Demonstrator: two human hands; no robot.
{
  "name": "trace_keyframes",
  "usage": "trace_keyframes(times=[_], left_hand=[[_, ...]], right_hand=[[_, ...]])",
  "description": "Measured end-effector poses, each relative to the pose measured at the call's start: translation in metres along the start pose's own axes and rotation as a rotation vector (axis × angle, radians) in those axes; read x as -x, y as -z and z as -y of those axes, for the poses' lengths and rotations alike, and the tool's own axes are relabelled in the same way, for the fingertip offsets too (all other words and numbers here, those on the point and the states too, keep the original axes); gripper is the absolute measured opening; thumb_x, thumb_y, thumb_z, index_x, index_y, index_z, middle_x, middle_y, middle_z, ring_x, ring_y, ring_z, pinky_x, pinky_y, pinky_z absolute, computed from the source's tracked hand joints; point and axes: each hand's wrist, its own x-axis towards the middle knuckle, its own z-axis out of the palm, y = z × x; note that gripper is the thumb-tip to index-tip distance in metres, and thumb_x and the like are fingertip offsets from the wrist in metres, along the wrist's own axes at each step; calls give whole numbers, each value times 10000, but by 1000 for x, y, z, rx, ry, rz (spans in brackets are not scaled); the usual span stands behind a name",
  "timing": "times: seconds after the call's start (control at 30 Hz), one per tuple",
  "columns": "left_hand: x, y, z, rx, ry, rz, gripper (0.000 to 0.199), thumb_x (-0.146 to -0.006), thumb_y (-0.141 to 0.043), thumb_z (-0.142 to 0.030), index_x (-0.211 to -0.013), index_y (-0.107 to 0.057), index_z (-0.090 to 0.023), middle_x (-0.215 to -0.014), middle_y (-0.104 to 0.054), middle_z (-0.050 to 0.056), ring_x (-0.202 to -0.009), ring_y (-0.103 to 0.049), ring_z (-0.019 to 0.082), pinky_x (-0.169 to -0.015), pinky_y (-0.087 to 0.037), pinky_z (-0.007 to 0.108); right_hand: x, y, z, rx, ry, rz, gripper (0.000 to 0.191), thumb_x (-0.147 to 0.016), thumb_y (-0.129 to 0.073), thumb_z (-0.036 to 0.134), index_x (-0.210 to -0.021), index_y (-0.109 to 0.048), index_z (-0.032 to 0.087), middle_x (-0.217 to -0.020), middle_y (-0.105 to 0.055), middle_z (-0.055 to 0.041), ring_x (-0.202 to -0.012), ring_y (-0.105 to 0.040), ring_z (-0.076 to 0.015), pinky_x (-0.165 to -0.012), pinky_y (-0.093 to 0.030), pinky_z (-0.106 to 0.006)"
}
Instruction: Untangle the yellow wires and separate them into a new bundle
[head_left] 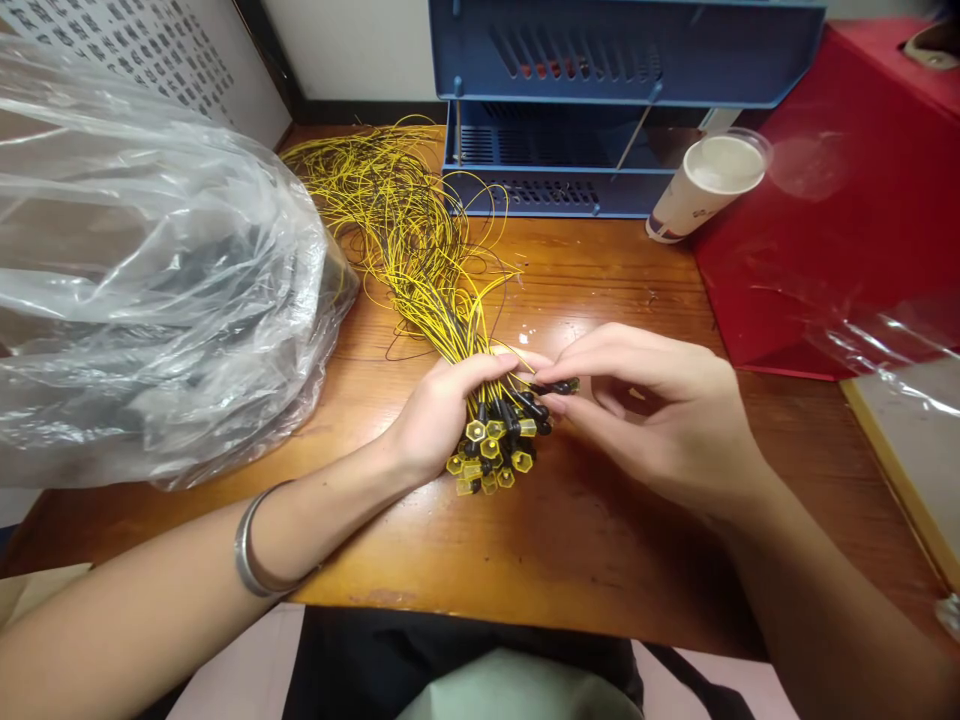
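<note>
Nearest me, my left forearm (330, 520), metal bangle (244, 550) on it, short of the wire bundle (405, 230). Bundle lies on the wooden table (570, 560), heads toward me, loose tails running away to the back left. Step in hand, my read: picking out and handling a single lead end (559, 387) at the right edge of the heads. Next move probably calls for a light, exact right-hand pinch with the left grip kept steady, so neighbouring wires don't drag or snag. Looks: thin yellow and dark wires, gathered tight at the neck, loopy and tangled behind; black heads bunched in front, many with clear yellow hexagonal caps (490, 448) facing different ways. My left hand (442, 410) is closed round the bundle's neck, thumb across the top. My right hand (675, 400), just right of the neck, has thumb and fingertip drawn nearly together on that lead end; pinch force, can't tell. Farther out: clear plastic bag (150, 300) left of the bundle, dark contents blurred; blue rack (465, 40) behind and right of it; paper cup (697, 190) and red box (810, 220) well to its right.
</note>
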Motion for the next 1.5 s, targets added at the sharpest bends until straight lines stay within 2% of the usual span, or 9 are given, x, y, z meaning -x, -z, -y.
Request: trace_keyframes(times=[0.27, 0.43, 0.63, 0.77, 0.97, 1.13, 1.23, 1.4, 1.5], left_hand=[[1, -4, 0, -126, -22, -91, 290, -903, -622, -322, -705, -738, -144, -727, -723, 21, -715, -663, 159, -782, -515, 247], [1, -4, 1, -98, 67, 5, 317, -913, -595, -389, -821, -768, -140, -830, -767, 62, -850, -711, 218, -847, -542, 306], [5, -5, -2, -339, -68, 138, 305, -921, -592, -388, -916, -768, -139, -934, -769, 81, -978, -700, 256, -906, -528, 336], [10, -8, -4, -471, -122, 137, 250, -912, -584, -305, -982, -773, -156, -967, -767, 73, -1021, -689, 256, -933, -528, 333], [14, -8, 0, -547, -164, 34, 233, -879, -576, -257, -884, -785, -156, -932, -766, 70, -1040, -670, 264, -910, -533, 320], [14, -12, 0, -460, -104, 139, 341, -927, -496, -274, -766, -773, -156, -912, -764, 71, -1068, -658, 243, -1010, -477, 309], [14, -12, -1, -340, -10, 166, 386, -940, -458, -311, -776, -763, -141, -898, -768, 82, -991, -681, 241, -987, -486, 333], [12, -9, 2, -176, 94, 82, 359, -900, -488, -355, -789, -738, -124, -905, -782, 106, -906, -707, 256, -866, -535, 342], [11, -10, 3, -185, 70, 88, 352, -889, -495, -331, -770, -741, -109, -885, -781, 113, -902, -705, 252, -853, -541, 327]], right_hand=[[0, 1, 6, -136, 123, 208, 212, -884, -703, 121, -1053, -773, 227, -1031, -730, -83, -920, -694, -223, -800, -562, -363], [-3, -4, 3, -125, -228, -91, 282, -998, -614, 407, -827, -739, 220, -789, -693, -42, -749, -635, -199, -694, -510, -332], [-26, -16, 2, -509, -511, 496, 456, -932, -652, 563, -669, -654, 191, -598, -583, 6, -600, -555, -165, -552, -477, -292], [-43, -19, 5, -594, -637, 621, 296, -902, -714, 415, -718, -700, 183, -684, -664, -17, -695, -637, -189, -615, -530, -302], [-46, -30, 15, -633, -659, 542, 217, -937, -633, 270, -753, -721, 197, -848, -747, -31, -824, -690, -191, -776, -567, -313], [-42, -17, 13, -529, -652, 560, 458, -987, -526, 469, -641, -673, 206, -515, -604, 1, -576, -632, -177, -679, -558, -311], [-41, -3, -2, -264, -663, 391, 559, -1001, -386, 463, -589, -647, 190, -519, -635, -47, -546, -638, -186, -603, -536, -307], [-39, -10, -32, 54, -530, 133, 178, -855, -648, 302, -874, -737, 149, -858, -754, -77, -728, -655, -199, -696, -501, -319], [-44, -27, -42, 111, -434, 116, 341, -825, -722, 266, -1144, -734, 144, -1007, -734, -93, -869, -648, -228, -805, -491, -360]])
